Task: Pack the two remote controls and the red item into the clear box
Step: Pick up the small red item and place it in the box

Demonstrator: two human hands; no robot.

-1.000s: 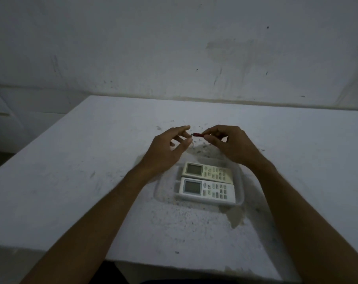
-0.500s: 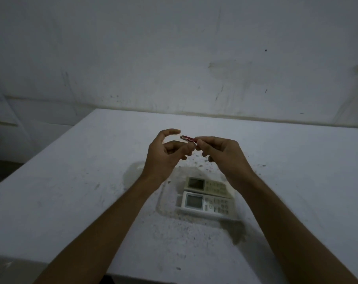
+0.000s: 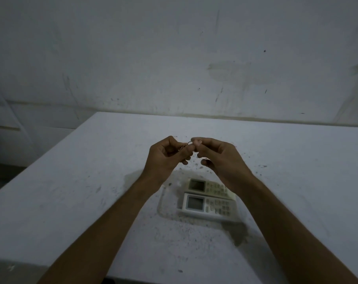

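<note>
Two white remote controls lie side by side in the clear box [image 3: 163, 208] on the table, the nearer remote [image 3: 208, 207] in front of the farther remote [image 3: 206, 186]. Above and behind the box, my left hand [image 3: 167, 158] and my right hand [image 3: 219, 158] meet fingertip to fingertip. Between them they pinch the small red item [image 3: 187, 145], of which only a thin sliver and a small metal ring show. My right wrist covers the far remote's right end.
The white table [image 3: 71, 191] is dusty, with dark specks around the box. A stained wall [image 3: 174, 58] rises behind its far edge. The table's near edge runs along the bottom of the view.
Both hands have risen and drawn closer together above the box. The red item, plainly visible between the fingertips before, is now mostly hidden in the left hand's fingers.
</note>
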